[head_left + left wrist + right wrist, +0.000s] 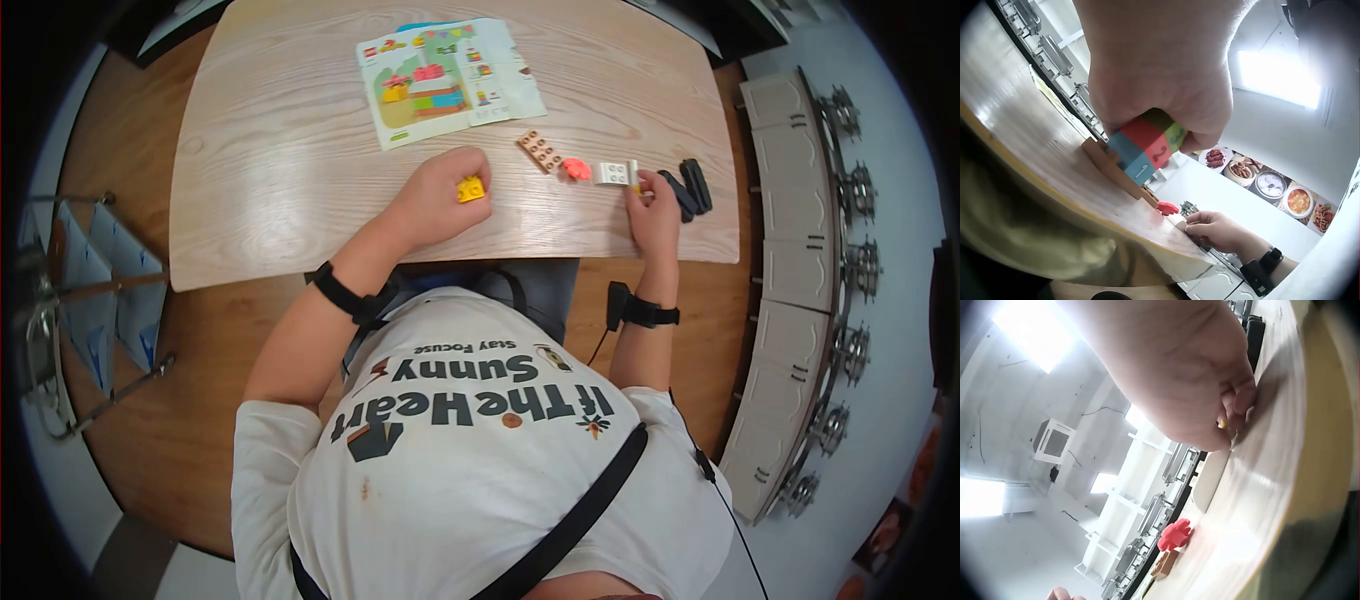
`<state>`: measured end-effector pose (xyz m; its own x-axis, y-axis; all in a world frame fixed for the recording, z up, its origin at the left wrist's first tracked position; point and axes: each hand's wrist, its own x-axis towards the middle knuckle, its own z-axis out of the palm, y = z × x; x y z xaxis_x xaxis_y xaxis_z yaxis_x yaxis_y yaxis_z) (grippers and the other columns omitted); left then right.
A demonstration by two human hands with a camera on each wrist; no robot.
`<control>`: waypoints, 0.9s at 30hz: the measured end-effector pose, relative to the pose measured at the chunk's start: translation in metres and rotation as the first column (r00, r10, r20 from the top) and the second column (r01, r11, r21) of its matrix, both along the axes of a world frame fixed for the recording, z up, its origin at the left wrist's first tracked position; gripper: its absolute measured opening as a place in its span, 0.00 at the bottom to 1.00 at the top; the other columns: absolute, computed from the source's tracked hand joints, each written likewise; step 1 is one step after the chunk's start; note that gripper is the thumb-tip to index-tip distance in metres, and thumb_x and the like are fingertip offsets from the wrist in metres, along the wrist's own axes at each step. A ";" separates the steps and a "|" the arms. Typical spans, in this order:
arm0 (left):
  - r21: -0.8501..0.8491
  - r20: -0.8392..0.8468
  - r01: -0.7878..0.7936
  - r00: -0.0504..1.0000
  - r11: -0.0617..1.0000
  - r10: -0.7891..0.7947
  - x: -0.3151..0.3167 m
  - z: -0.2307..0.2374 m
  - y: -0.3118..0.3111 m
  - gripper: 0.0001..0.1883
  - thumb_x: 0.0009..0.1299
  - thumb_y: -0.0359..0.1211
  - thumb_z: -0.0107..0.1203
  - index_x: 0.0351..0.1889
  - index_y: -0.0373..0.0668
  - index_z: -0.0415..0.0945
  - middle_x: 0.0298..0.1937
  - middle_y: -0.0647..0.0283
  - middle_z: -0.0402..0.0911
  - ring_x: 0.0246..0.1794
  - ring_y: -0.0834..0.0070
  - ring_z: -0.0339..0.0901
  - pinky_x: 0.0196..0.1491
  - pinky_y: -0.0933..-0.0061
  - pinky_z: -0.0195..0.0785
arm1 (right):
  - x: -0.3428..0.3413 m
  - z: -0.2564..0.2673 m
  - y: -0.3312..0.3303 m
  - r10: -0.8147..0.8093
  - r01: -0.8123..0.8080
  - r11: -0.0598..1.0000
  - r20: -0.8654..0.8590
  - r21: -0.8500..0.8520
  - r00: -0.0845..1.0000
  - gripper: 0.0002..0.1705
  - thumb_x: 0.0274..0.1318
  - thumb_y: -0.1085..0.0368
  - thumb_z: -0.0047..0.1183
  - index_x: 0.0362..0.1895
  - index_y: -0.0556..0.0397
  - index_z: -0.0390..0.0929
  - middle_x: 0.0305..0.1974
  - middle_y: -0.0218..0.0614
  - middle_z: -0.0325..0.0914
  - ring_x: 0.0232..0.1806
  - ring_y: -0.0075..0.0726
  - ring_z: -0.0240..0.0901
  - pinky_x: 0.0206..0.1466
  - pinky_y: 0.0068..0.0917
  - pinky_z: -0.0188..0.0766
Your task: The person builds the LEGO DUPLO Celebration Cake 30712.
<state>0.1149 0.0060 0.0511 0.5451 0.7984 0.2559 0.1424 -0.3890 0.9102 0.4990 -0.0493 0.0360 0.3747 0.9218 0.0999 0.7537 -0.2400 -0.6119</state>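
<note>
My left hand [437,198] grips a stack of toy building bricks with a yellow brick [470,189] showing on top. In the left wrist view the stack shows a blue brick [1130,157] marked 1, a red brick [1155,142] marked 2 and a green brick [1176,134]. Fingers hide the rest of it. At the right, my right hand [655,212] pinches a small white piece [633,172] with a bit of yellow at its lower end, mostly hidden by the fingers. A white studded brick [611,174] lies right beside those fingertips.
A red flower-shaped piece [576,169] and a tan studded brick [540,152] lie left of the white brick. Two black objects [696,186] are beyond my right hand. An instruction sheet [420,120] is spread at the back. The table's front edge [540,262] runs close to me.
</note>
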 end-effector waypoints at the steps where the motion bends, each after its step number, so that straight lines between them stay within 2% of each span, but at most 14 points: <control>1: 0.000 0.009 -0.006 1.000 1.000 0.006 0.000 0.000 0.000 0.08 0.66 0.28 0.65 0.37 0.40 0.75 0.36 0.58 0.79 0.40 0.63 0.79 0.48 0.65 0.73 | 0.005 -0.001 0.003 0.001 -0.002 1.000 0.012 0.013 1.000 0.24 0.63 0.66 0.68 0.62 0.57 0.83 0.45 0.38 0.81 0.33 0.29 0.76 0.41 0.28 0.77; 2: -0.001 0.020 -0.013 1.000 1.000 0.013 0.001 -0.001 0.000 0.09 0.65 0.29 0.65 0.37 0.40 0.75 0.36 0.56 0.79 0.40 0.59 0.79 0.47 0.63 0.74 | 0.009 -0.002 0.004 0.003 -0.004 1.000 0.025 0.026 1.000 0.23 0.63 0.68 0.67 0.62 0.57 0.82 0.45 0.37 0.81 0.34 0.28 0.76 0.41 0.28 0.77; 4: -0.009 0.023 -0.034 0.999 0.999 0.034 0.002 -0.002 -0.001 0.10 0.64 0.30 0.65 0.38 0.40 0.74 0.36 0.54 0.80 0.40 0.55 0.80 0.46 0.60 0.74 | 0.007 0.008 0.007 0.041 -0.032 0.982 -0.047 0.187 0.998 0.20 0.66 0.71 0.64 0.61 0.57 0.83 0.43 0.33 0.80 0.35 0.23 0.75 0.39 0.25 0.76; 6: -0.025 0.007 -0.038 0.999 0.999 0.038 0.002 -0.003 -0.002 0.11 0.64 0.30 0.65 0.39 0.40 0.74 0.35 0.54 0.80 0.39 0.55 0.80 0.45 0.59 0.75 | -0.030 0.055 0.005 0.081 -0.020 0.976 -0.274 0.218 0.958 0.18 0.69 0.74 0.63 0.61 0.59 0.81 0.46 0.31 0.80 0.41 0.18 0.75 0.42 0.19 0.74; 8: -0.097 -0.036 -0.055 0.998 0.994 0.052 0.001 0.001 -0.003 0.12 0.67 0.30 0.66 0.42 0.42 0.74 0.37 0.58 0.80 0.39 0.62 0.80 0.46 0.63 0.74 | -0.067 0.088 0.006 0.271 -0.117 0.941 -0.498 0.317 0.824 0.16 0.69 0.77 0.63 0.59 0.60 0.82 0.49 0.32 0.80 0.42 0.20 0.76 0.44 0.20 0.75; 9: -0.130 -0.053 -0.054 0.997 0.990 0.048 0.002 0.003 -0.003 0.12 0.68 0.30 0.66 0.44 0.43 0.73 0.37 0.60 0.81 0.40 0.66 0.80 0.47 0.65 0.74 | -0.087 0.104 0.004 0.395 -0.257 0.908 -0.469 0.331 0.790 0.15 0.68 0.77 0.63 0.57 0.61 0.83 0.49 0.33 0.81 0.43 0.21 0.77 0.45 0.20 0.76; 11: -0.152 -0.050 -0.064 0.997 0.986 0.057 0.002 -0.001 -0.003 0.13 0.68 0.30 0.67 0.46 0.43 0.73 0.38 0.61 0.82 0.41 0.68 0.80 0.48 0.66 0.75 | -0.126 0.129 0.002 0.620 -0.515 0.784 -0.394 0.347 0.678 0.13 0.68 0.77 0.64 0.55 0.61 0.84 0.49 0.34 0.82 0.44 0.22 0.78 0.46 0.20 0.77; 12: -0.160 -0.046 -0.071 0.997 0.985 0.064 0.003 -0.002 -0.004 0.14 0.69 0.30 0.67 0.47 0.44 0.73 0.39 0.61 0.82 0.42 0.69 0.81 0.49 0.66 0.76 | -0.145 0.135 0.003 0.641 -0.555 0.768 -0.373 0.322 0.671 0.11 0.66 0.75 0.67 0.51 0.60 0.86 0.46 0.34 0.83 0.42 0.24 0.79 0.45 0.22 0.78; 14: -0.176 -0.003 -0.105 0.994 0.979 0.106 0.006 -0.003 -0.007 0.15 0.66 0.31 0.68 0.45 0.43 0.73 0.37 0.57 0.83 0.39 0.62 0.82 0.46 0.62 0.76 | -0.170 0.138 0.011 0.686 -0.634 0.725 -0.200 0.269 0.700 0.10 0.65 0.73 0.69 0.50 0.58 0.87 0.40 0.34 0.83 0.37 0.27 0.79 0.41 0.24 0.76; 15: -0.184 0.016 -0.126 0.991 0.975 0.132 0.006 -0.004 -0.009 0.16 0.65 0.32 0.69 0.44 0.42 0.72 0.36 0.55 0.84 0.38 0.59 0.83 0.44 0.60 0.76 | -0.175 0.140 0.015 0.697 -0.667 0.716 -0.159 0.209 0.699 0.10 0.65 0.71 0.69 0.49 0.58 0.87 0.39 0.35 0.83 0.36 0.29 0.79 0.40 0.26 0.76; 17: -0.191 0.063 -0.115 0.990 0.975 0.129 0.007 -0.009 -0.008 0.17 0.65 0.32 0.70 0.45 0.42 0.72 0.37 0.54 0.84 0.39 0.59 0.83 0.45 0.60 0.76 | -0.185 0.144 0.022 0.728 -0.723 0.686 -0.084 0.086 0.681 0.09 0.65 0.69 0.70 0.47 0.57 0.88 0.37 0.37 0.83 0.33 0.35 0.79 0.38 0.30 0.75; 23: -0.135 0.046 -0.128 0.990 0.983 0.135 0.007 -0.011 -0.007 0.19 0.65 0.30 0.69 0.51 0.42 0.74 0.41 0.53 0.85 0.43 0.59 0.84 0.48 0.60 0.78 | -0.198 0.152 0.034 0.775 -0.775 0.631 0.075 -0.028 0.628 0.10 0.66 0.62 0.67 0.42 0.57 0.87 0.37 0.44 0.84 0.35 0.52 0.80 0.39 0.40 0.77; 26: -0.145 0.094 -0.097 0.989 0.985 0.111 0.009 -0.019 -0.005 0.22 0.65 0.29 0.68 0.57 0.43 0.76 0.46 0.53 0.86 0.48 0.59 0.85 0.53 0.61 0.78 | -0.202 0.140 0.043 0.786 -0.792 0.611 0.123 -0.001 0.606 0.11 0.68 0.60 0.66 0.40 0.56 0.87 0.36 0.44 0.83 0.36 0.54 0.81 0.40 0.42 0.77; 27: -0.147 0.123 -0.085 0.987 0.985 0.103 0.009 -0.019 -0.005 0.23 0.66 0.29 0.68 0.59 0.43 0.76 0.47 0.54 0.87 0.49 0.59 0.86 0.55 0.61 0.78 | -0.203 0.140 0.043 0.794 -0.801 0.599 0.127 0.002 0.594 0.10 0.68 0.61 0.67 0.41 0.57 0.87 0.35 0.43 0.82 0.34 0.49 0.79 0.39 0.39 0.76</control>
<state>0.1239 0.0012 0.0320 0.4353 0.8777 0.2005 0.0493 -0.2457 0.9681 0.2956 -0.0060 0.1759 -0.5227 0.8395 0.1482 0.6858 0.5174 -0.5119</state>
